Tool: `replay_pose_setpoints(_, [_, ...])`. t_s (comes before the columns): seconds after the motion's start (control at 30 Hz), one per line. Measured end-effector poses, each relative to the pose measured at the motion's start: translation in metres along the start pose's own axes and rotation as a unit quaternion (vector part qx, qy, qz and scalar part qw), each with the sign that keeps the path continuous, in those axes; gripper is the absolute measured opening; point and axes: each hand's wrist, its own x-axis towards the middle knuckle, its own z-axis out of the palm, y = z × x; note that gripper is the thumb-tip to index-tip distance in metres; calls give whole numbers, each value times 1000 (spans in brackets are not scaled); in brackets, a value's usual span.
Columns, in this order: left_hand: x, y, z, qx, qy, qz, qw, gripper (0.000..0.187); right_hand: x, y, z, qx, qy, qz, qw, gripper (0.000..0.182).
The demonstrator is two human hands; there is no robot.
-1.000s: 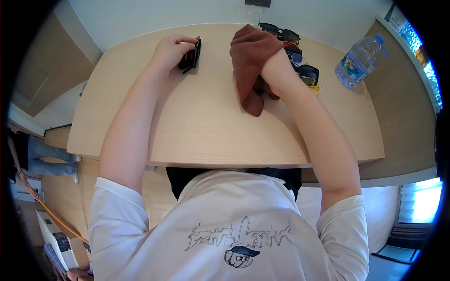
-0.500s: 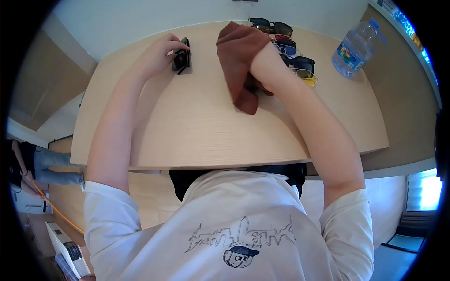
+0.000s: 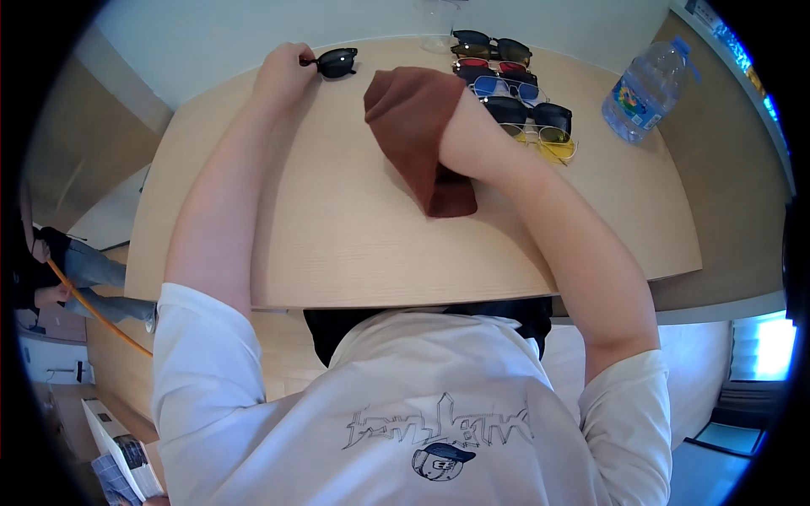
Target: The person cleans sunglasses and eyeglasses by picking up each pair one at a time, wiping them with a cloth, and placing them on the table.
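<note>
My left hand [image 3: 289, 72] is closed on one side of a pair of black sunglasses [image 3: 337, 63] at the back left of the table; one dark lens faces me. A brown cloth [image 3: 413, 126] covers the fingers of my right hand [image 3: 466, 143] and hangs down in a fold over the middle of the table. Its fingers are hidden under the cloth. Just right of it lies a column of several glasses, among them dark sunglasses [image 3: 553, 116] and a yellow-lensed pair [image 3: 553, 150].
A large water bottle [image 3: 641, 93] stands at the right of the table [image 3: 380, 261]. A clear cup [image 3: 437, 25] is at the back edge. At far left, another person [image 3: 89, 266] holds an orange pole or cord [image 3: 105, 320].
My left hand has moved away from me with the sunglasses, which have turned to show a lens. My right hand and the cloth have shifted left and a little nearer to me.
</note>
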Motion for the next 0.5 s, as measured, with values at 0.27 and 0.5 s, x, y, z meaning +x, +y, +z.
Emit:
replay_pose_setpoints(0.27, [42, -18, 31, 56, 58, -9, 997, 21, 1, -13, 7, -32, -9, 52, 998, 21])
replay_pose_setpoints(0.5, [32, -12, 36, 59, 89, 16, 994, 33, 2, 1, 8, -32, -13, -44, 998, 27])
